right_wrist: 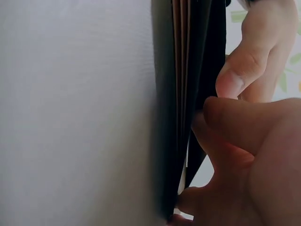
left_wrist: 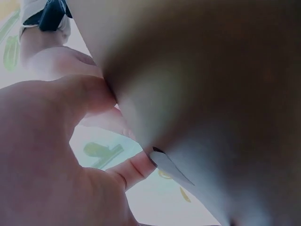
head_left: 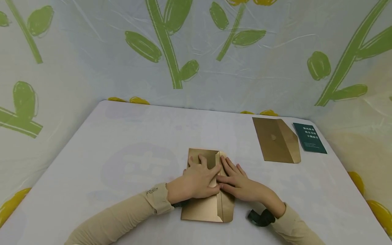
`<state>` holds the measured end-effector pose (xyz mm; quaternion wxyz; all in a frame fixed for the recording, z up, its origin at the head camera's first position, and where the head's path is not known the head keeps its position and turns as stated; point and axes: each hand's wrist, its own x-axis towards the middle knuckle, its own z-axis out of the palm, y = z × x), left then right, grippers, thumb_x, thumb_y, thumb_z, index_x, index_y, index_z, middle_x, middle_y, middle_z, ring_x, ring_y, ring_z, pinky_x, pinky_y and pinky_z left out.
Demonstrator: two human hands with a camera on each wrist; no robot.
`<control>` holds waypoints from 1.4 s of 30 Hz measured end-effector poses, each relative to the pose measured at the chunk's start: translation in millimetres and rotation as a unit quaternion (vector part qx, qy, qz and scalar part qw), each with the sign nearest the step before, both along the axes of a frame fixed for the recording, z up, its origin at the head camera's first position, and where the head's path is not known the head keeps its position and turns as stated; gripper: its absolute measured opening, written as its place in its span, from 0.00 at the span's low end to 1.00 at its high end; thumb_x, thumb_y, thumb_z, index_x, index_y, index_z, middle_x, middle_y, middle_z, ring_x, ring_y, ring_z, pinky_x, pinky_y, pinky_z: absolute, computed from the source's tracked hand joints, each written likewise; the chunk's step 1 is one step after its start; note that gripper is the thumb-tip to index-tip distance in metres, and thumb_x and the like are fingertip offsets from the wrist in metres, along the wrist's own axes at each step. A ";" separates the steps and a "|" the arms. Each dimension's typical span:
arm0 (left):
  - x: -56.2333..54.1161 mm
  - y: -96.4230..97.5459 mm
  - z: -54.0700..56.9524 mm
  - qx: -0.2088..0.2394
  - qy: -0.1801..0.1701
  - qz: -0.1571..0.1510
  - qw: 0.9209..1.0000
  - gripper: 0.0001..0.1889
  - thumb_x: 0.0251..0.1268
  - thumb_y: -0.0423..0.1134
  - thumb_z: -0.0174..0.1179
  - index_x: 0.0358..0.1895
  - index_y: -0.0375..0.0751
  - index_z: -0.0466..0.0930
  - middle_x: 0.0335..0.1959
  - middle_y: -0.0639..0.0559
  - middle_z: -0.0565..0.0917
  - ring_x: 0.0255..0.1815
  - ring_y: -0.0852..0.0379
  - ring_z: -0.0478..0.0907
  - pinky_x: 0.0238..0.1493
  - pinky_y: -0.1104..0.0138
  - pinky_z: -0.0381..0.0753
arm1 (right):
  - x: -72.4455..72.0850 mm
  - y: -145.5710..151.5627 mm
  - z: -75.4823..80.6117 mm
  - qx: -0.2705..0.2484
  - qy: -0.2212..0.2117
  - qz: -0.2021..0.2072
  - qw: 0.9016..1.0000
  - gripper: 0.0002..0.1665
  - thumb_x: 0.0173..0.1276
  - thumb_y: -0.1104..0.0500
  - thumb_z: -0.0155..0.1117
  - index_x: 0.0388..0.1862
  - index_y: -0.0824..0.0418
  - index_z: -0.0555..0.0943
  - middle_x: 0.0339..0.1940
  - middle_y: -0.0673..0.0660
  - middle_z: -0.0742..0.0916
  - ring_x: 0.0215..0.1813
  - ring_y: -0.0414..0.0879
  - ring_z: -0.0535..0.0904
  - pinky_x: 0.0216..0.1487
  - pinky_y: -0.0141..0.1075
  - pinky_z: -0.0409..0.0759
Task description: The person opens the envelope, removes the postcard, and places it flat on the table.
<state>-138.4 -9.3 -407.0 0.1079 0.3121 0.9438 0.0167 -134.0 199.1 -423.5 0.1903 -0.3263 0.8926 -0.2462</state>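
Observation:
A gold envelope (head_left: 200, 209) lies on the table in front of me, its flap (head_left: 227, 204) extending to the right. My left hand (head_left: 196, 180) rests on the envelope body with fingers spread, its thumb near the flap's crease. On the flap, the fingers of my right hand (head_left: 242, 183) lie fairly straight, thumb close to the left thumb. In the left wrist view, the left hand (left_wrist: 56, 146) touches the envelope's blurred surface (left_wrist: 211, 94). Seen edge-on in the right wrist view, several thin layers (right_wrist: 181, 70) show beside the right hand (right_wrist: 254, 146).
A second gold envelope (head_left: 271, 139) lies at the back right, flap unfolded to the right. Beside it is a dark green card or booklet (head_left: 310, 137) with white print. The white table (head_left: 137, 129) meets a leaf-patterned cloth (head_left: 251, 78) at its back edge.

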 end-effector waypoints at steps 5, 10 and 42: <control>1.6 0.2 -0.8 -0.002 0.022 -0.005 1.000 0.31 0.71 0.67 0.44 0.72 0.59 0.61 0.66 0.20 0.64 0.57 0.13 0.66 0.44 0.41 0.81 | 1.3 0.1 0.8 -0.001 0.030 -0.004 1.000 0.25 0.80 0.50 0.49 0.72 0.55 0.72 0.81 0.67 0.44 0.80 0.63 0.36 0.70 0.69 0.38; 2.6 0.4 -2.2 -0.008 0.031 0.000 0.999 0.33 0.70 0.68 0.45 0.74 0.60 0.60 0.66 0.20 0.63 0.57 0.13 0.67 0.36 0.45 0.84 | 0.8 1.2 2.0 -0.010 0.039 -0.007 0.999 0.23 0.79 0.53 0.53 0.68 0.56 0.76 0.80 0.69 0.47 0.80 0.66 0.38 0.70 0.70 0.41; 6.9 4.4 -6.2 -0.045 0.051 0.019 0.998 0.39 0.62 0.76 0.49 0.74 0.67 0.60 0.68 0.21 0.62 0.57 0.16 0.69 0.30 0.50 0.85 | -15.8 20.4 5.2 -0.127 -0.029 -0.030 0.991 0.14 0.73 0.58 0.63 0.54 0.57 0.87 0.78 0.65 0.60 0.78 0.62 0.53 0.71 0.64 0.50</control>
